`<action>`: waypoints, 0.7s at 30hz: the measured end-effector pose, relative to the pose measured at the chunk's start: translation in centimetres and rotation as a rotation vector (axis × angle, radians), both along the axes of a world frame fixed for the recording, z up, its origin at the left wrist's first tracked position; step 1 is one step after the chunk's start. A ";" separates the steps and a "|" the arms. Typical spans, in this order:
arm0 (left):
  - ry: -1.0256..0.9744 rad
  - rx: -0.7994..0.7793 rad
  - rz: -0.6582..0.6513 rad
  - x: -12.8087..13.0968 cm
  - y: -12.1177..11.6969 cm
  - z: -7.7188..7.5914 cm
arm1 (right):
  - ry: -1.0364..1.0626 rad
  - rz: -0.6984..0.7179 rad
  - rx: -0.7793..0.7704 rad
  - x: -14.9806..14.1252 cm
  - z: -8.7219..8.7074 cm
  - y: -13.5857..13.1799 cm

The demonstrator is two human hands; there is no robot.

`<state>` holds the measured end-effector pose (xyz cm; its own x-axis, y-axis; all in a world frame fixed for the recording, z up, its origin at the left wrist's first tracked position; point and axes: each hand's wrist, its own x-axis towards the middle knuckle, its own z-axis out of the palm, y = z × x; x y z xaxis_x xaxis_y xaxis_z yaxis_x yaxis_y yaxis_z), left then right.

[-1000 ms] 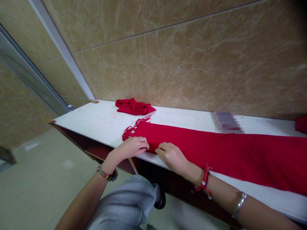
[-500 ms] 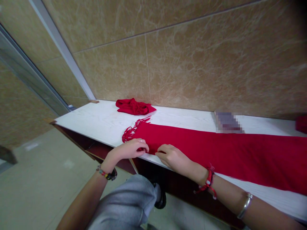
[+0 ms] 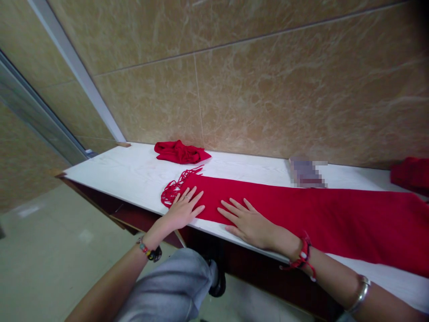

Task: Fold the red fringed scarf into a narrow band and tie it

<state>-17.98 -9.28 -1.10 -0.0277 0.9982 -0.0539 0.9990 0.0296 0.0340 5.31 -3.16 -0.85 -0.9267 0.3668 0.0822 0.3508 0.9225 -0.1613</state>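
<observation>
The long red soft-fabric scarf lies flat along the white wood-grain tabletop, its stringy red fringe at the left end. Handling is judged light, limp and prone to creasing; take hold at the fringed corners or near edge. The left hand rests beside the fringe, the right hand farther along; both have fingers spread over the scarf, gripping nothing.

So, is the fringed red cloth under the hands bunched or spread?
Spread out: the fringed red cloth lies in a long strip, left hand and right hand splayed on it. Whether it's doubled, I cannot tell.
</observation>
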 end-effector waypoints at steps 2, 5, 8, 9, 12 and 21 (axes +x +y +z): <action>0.024 -0.030 0.077 -0.9 -0.7 0.0 | -0.021 0.009 -0.004 0.1 -0.3 0.2; 0.040 -0.084 0.168 -1.8 -1.1 0.6 | -0.011 0.018 -0.021 0.1 -0.3 0.3; 0.050 -0.138 0.209 -1.2 -0.4 1.5 | 0.020 -0.008 -0.031 -0.1 0.2 0.2; 0.062 -0.130 0.207 -0.6 0.1 1.8 | 0.031 -0.024 -0.030 -0.2 0.3 0.1; 0.089 -0.023 0.100 2.1 1.9 2.4 | 0.038 -0.078 -0.036 -0.5 0.6 0.0; 0.031 -0.077 0.047 5.1 4.6 0.4 | -0.026 -0.259 0.034 4.3 0.2 1.7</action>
<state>-12.85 -4.69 -0.70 -0.0774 0.9887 -0.1288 0.9970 0.0779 -0.0008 9.65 -1.43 -0.67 -0.8045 0.5892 0.0754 0.5793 0.8063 -0.1195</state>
